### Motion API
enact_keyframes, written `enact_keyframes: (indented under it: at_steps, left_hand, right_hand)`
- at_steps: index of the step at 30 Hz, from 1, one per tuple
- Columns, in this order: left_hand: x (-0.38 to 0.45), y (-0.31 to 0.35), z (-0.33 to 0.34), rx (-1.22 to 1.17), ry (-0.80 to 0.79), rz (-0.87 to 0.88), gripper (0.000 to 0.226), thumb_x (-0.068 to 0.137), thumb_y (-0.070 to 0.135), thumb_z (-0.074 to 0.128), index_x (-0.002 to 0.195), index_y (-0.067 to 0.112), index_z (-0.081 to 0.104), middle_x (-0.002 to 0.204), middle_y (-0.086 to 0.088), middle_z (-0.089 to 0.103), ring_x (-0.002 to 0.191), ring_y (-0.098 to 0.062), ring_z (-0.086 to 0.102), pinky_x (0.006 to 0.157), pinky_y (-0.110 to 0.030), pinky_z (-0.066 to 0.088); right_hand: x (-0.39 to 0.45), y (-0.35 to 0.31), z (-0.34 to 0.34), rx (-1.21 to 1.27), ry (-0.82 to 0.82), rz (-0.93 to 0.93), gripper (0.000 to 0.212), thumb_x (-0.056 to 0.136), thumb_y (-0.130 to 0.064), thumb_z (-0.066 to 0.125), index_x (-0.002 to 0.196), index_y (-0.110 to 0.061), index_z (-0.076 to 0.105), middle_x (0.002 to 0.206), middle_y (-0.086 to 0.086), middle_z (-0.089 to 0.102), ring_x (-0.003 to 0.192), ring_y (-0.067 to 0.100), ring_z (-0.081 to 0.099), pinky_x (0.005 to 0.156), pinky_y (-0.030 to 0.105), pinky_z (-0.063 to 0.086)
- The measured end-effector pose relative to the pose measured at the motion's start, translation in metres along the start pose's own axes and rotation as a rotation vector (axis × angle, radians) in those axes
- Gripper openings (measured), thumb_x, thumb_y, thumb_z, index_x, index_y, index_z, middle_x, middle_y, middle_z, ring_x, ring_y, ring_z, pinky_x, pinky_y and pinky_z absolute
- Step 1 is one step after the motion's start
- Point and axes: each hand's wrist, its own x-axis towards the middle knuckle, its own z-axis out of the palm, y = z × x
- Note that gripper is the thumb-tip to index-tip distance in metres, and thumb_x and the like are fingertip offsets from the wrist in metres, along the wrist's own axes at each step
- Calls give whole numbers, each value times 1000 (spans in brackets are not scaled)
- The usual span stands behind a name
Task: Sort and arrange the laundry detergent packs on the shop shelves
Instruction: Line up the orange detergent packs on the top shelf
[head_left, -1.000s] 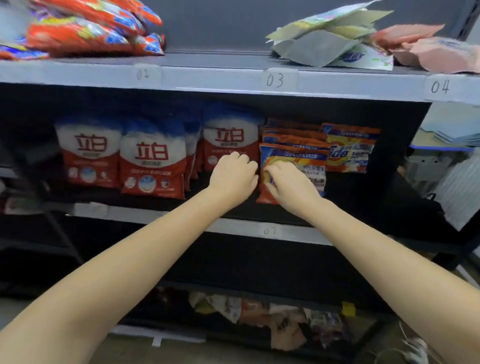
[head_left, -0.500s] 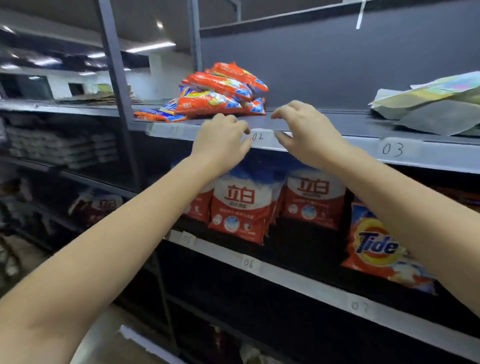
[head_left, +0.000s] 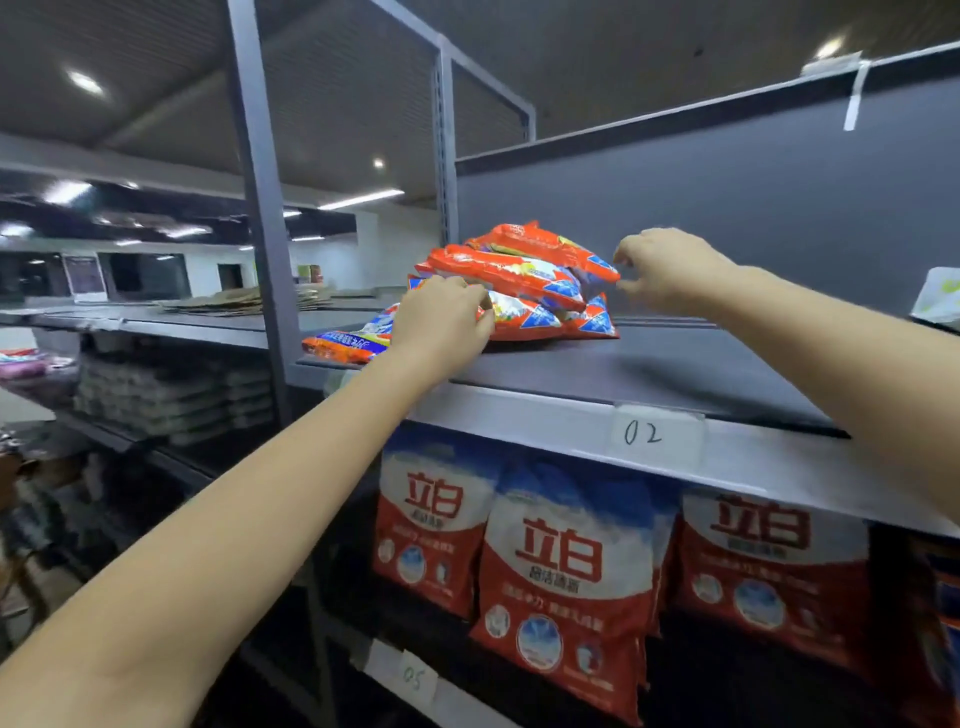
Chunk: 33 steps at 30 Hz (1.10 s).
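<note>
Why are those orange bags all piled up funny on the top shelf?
The orange detergent packs lie flat in a crooked heap on the top shelf, one sticking out past the edge. The red-and-white bags below stand upright in a row. Both hands are at the heap.

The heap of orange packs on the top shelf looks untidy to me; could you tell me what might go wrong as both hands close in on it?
The orange packs lie loosely heaped, so pulling a lower one may topple the upper ones. One flat pack overhangs the shelf edge beside the left hand and could get knocked off. The right hand only nears a corner; such a grip may slip.
</note>
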Motion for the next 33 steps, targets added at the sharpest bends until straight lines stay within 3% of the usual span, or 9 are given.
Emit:
enact_keyframes:
  at_steps: [2, 5, 10, 14, 17, 25, 29, 33]
  left_hand:
    - [30, -6, 9, -22, 35, 10, 32, 96, 30, 42, 117, 16, 64, 119, -8, 62, 111, -29, 51, 87, -39, 42]
    - [72, -15, 20, -30, 81, 13, 34, 97, 29, 40, 117, 14, 63, 116, -8, 62, 109, -30, 51, 86, -39, 43]
    - [133, -28, 33, -88, 119, 10, 33, 97, 32, 42, 120, 18, 61, 121, -7, 59, 115, -27, 50, 91, -40, 42]
    - [173, -32, 54, -211, -48, 105, 47, 90, 42, 55, 133, 23, 50, 136, -4, 50, 126, -23, 45, 101, -42, 41]
    - [189, -38, 71, -388, -146, 120, 53, 89, 44, 57, 137, 27, 43, 139, -2, 48, 124, -22, 48, 97, -36, 40]
    - [186, -43, 80, -449, 22, 196, 41, 93, 43, 53, 131, 27, 51, 131, 0, 56, 118, -22, 53, 95, -36, 42]
    - [181, -46, 78, -505, 49, 207, 39, 95, 44, 51, 130, 27, 51, 130, 0, 57, 116, -23, 54, 93, -38, 44]
    - [172, -47, 73, -591, 113, 256, 38, 96, 46, 47, 130, 28, 50, 129, 0, 58, 116, -23, 54, 91, -37, 44]
  right_hand:
    - [31, 8, 4, -30, -17, 28, 49, 88, -40, 58, 119, -3, 56, 117, 17, 59, 108, 34, 54, 85, 36, 46]
    - [70, 16, 14, -90, -22, 62, 37, 89, -24, 56, 119, -4, 57, 117, 16, 62, 107, 34, 55, 85, 37, 49]
    - [114, 24, 35, -131, -56, 117, 40, 89, -25, 57, 122, -4, 55, 118, 14, 62, 109, 33, 55, 84, 35, 48]
    - [139, 26, 56, -155, -106, 144, 52, 87, -26, 61, 132, -6, 45, 127, 15, 55, 115, 31, 52, 89, 35, 46]
    - [155, 26, 70, -77, -150, 162, 61, 84, -32, 67, 133, -7, 43, 130, 14, 51, 117, 30, 51, 94, 37, 46]
    - [168, 6, 94, 70, -99, 232, 56, 84, -27, 69, 130, -10, 41, 129, 9, 56, 117, 28, 53, 94, 38, 43]
    - [157, 0, 89, 94, 1, 281, 44, 86, -26, 67, 123, -10, 48, 124, 9, 60, 112, 28, 56, 85, 30, 41]
    - [136, -1, 64, 19, -19, 312, 31, 82, -19, 71, 105, -13, 51, 110, 12, 64, 100, 28, 58, 77, 30, 41]
